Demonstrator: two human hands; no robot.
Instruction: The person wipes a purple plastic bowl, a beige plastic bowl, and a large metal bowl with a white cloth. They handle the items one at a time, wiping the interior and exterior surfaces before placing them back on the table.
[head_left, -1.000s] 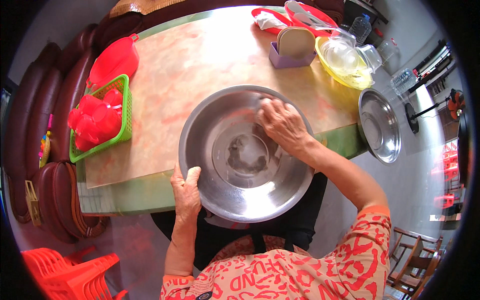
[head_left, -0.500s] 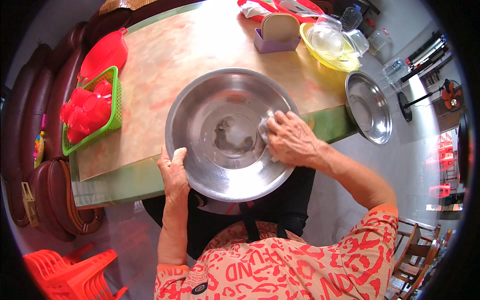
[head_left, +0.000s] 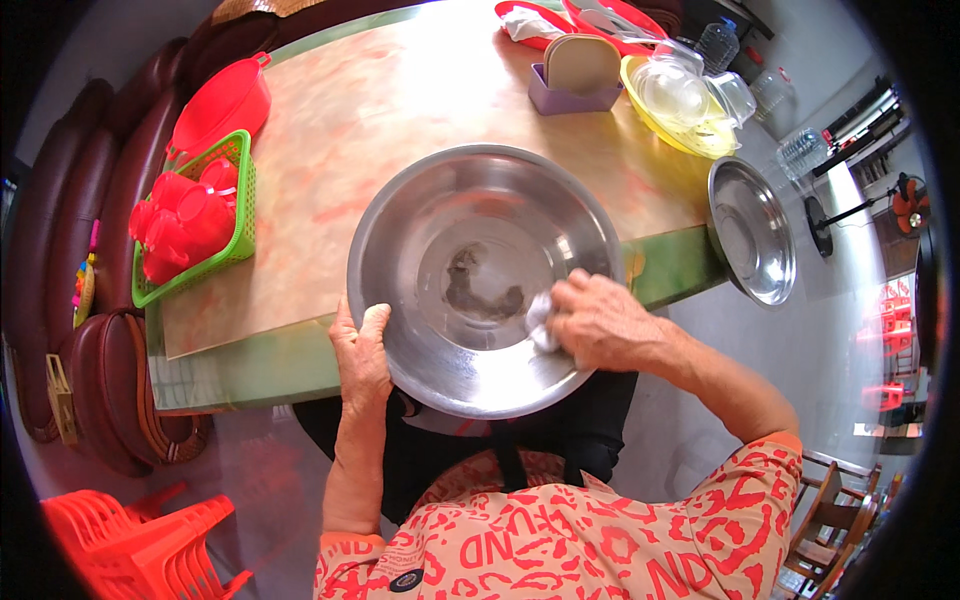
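Note:
A large stainless steel basin (head_left: 420, 230) rests over the near edge of the table, with a dark smudge or reflection on its bottom. My left hand (head_left: 362, 355) grips its left rim, thumb on the inner side and fingers underneath or outside. Bunched under the fingers of my right hand (head_left: 605, 325) is a whitish cloth (head_left: 541, 322), pressed against the inner wall at the lower right. Part of the cloth is hidden by the hand.
To the left stand a green basket (head_left: 245, 215) of red cups (head_left: 205, 222) and a red basin (head_left: 225, 105). At the far right are a purple holder (head_left: 575, 98), a yellow basket (head_left: 655, 125) with clear plastic containers, and another steel basin (head_left: 750, 230) at the table's edge. Red stools (head_left: 150, 540) are stacked lower left.
My right hand has slid the cloth down along the basin's inner right wall. The view has shifted slightly; my left hand keeps its hold on the rim.

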